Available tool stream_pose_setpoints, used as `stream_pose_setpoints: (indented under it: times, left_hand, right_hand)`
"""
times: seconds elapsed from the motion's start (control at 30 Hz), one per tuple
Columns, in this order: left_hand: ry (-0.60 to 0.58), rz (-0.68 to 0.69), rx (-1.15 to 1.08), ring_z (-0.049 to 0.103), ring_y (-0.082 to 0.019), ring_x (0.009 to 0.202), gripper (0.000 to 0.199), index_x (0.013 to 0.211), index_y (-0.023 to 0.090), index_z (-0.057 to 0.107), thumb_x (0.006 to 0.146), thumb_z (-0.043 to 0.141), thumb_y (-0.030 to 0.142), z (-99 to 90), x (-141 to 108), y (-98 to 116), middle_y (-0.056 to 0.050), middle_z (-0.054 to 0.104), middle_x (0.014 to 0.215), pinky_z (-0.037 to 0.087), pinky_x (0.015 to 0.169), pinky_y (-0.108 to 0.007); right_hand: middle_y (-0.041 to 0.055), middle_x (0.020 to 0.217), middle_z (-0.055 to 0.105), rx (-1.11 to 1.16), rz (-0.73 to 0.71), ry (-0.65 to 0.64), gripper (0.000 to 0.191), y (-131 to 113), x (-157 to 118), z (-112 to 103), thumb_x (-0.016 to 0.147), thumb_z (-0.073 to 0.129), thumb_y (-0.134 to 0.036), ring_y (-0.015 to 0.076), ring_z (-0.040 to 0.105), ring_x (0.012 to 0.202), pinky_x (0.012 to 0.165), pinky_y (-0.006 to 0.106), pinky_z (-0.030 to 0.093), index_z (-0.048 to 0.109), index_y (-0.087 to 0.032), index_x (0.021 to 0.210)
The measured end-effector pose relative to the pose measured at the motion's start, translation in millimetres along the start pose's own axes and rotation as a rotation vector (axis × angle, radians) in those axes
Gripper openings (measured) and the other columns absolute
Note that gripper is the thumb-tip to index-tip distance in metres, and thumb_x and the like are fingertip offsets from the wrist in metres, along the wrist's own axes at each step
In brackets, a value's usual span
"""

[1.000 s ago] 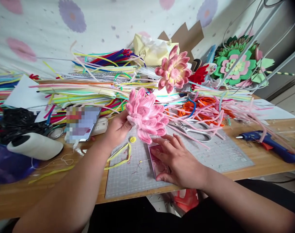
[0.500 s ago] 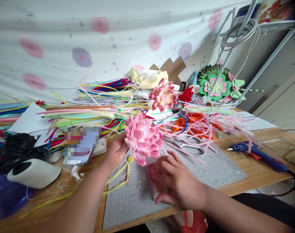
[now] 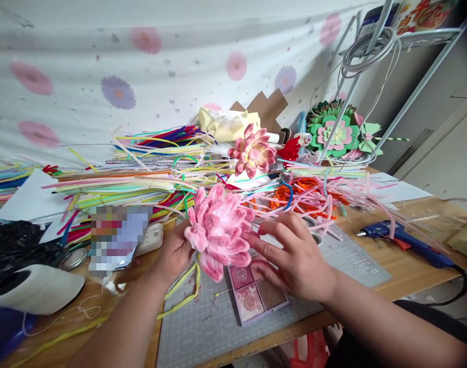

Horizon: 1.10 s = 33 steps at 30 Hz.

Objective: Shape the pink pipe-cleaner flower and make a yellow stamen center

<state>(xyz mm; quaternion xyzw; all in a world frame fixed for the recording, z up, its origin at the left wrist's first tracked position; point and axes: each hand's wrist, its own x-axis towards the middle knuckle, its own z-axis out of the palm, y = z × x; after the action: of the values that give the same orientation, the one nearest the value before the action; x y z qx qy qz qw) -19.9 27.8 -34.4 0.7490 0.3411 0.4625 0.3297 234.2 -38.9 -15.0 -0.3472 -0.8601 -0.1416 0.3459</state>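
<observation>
Tabletop (image 3: 405, 255): nearer pink flower (image 3: 218, 227) held above it, left hand's (image 3: 172, 258) fingers closed at its base; overtight grip may bend petals. Right hand's (image 3: 306, 260) fingers loosely spread, at petals; dipping, they could jog palette (image 3: 250, 301).

A fuzzy pink chenille flower (image 3: 220, 231), layered petals spread, tilts rightward at mid-frame; below it, a square powder palette (image 3: 250, 302) with pink pans lies open.

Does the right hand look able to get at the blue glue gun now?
Likely yes: only cutting mat and wood separate the right hand from the glue gun, though a pink strip lies across it.
</observation>
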Motion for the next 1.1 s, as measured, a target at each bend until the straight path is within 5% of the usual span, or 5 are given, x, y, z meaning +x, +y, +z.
stream_pose_setpoints:
  times: [0.2,0.63,0.83,0.97,1.1]
  left_hand:
    - [-0.012,0.018,0.047,0.065,-0.024,0.080,0.024,0.091,0.022,0.073,0.083,0.058,0.039,4.4,5.1,16.0,-0.005,0.072,0.075,0.052,0.077,-0.034]
    - [-0.046,0.099,0.103,0.054,-0.020,0.074,0.032,0.080,0.023,0.065,0.087,0.049,0.049,7.8,-3.5,6.5,-0.003,0.062,0.077,0.044,0.074,-0.033]
    - [-0.120,0.165,0.191,0.056,-0.022,0.078,0.036,0.091,0.022,0.066,0.089,0.045,0.051,9.9,-1.6,10.4,-0.005,0.066,0.080,0.039,0.076,-0.035]
    - [-0.153,0.210,0.257,0.060,-0.020,0.079,0.026,0.106,0.021,0.062,0.086,0.057,0.038,8.7,-1.6,14.6,-0.006,0.069,0.088,0.036,0.079,-0.035]
    - [-0.203,0.250,0.396,0.061,-0.020,0.083,0.021,0.102,0.019,0.061,0.081,0.063,0.019,7.6,-1.9,16.3,-0.004,0.069,0.086,0.033,0.079,-0.034]
  right_hand:
    - [0.0129,0.109,0.059,-0.077,0.049,0.080,0.038,4.7,0.1,-4.6,0.085,0.063,-0.033,0.0280,0.046,0.094,0.081,0.049,0.040,0.062,-0.016,0.118]
    - [0.0038,0.084,0.058,0.479,0.454,0.183,0.009,2.4,11.5,13.2,0.081,0.069,-0.030,0.0197,0.055,0.081,0.071,0.034,0.045,0.070,-0.022,0.084]
    - [0.0039,0.077,0.064,0.734,0.738,0.114,0.021,6.8,9.3,19.6,0.074,0.072,-0.042,0.0192,0.059,0.071,0.064,0.031,0.048,0.071,-0.021,0.077]
    - [0.0037,0.069,0.065,0.999,0.961,0.011,0.031,8.9,10.1,24.8,0.072,0.071,-0.049,0.0178,0.058,0.062,0.058,0.030,0.049,0.066,-0.018,0.071]
    - [0.0021,0.062,0.062,0.749,0.910,-0.023,0.034,16.9,7.7,24.8,0.072,0.068,-0.052,0.0179,0.056,0.057,0.053,0.029,0.045,0.061,-0.019,0.065]
